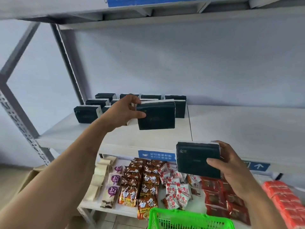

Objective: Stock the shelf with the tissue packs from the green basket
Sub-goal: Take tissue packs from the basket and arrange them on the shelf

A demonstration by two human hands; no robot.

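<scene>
My left hand [126, 111] grips a dark tissue pack [156, 115] by its left end and holds it upright over the white shelf [239, 129], in front of several dark tissue packs [85, 114] standing in rows at the shelf's back left. My right hand [229, 164] holds a second dark tissue pack [197, 158] lower down, in front of the shelf's front edge. The green basket [189, 219] shows at the bottom, below my right hand; its inside is mostly out of view.
The lower shelf [92, 206] carries rows of snack packets: beige packs at left, brown noodle bags [145, 182] in the middle, red packs [283, 199] at right. A grey metal upright [69, 60] stands at the left. The right half of the white shelf is bare.
</scene>
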